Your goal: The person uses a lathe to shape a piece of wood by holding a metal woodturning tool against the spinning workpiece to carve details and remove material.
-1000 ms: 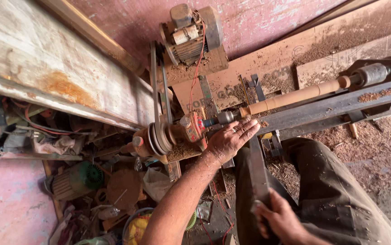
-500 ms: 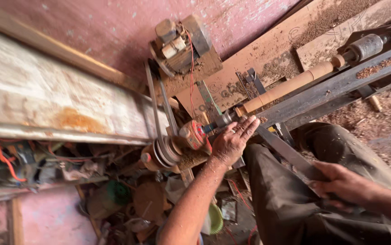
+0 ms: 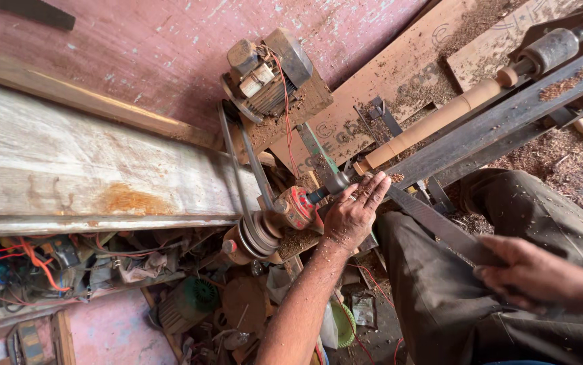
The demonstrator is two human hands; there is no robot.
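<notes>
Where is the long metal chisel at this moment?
In the head view, the long metal chisel runs diagonally right of centre, from the right hand up to the left hand beside the wooden spindle.
</notes>
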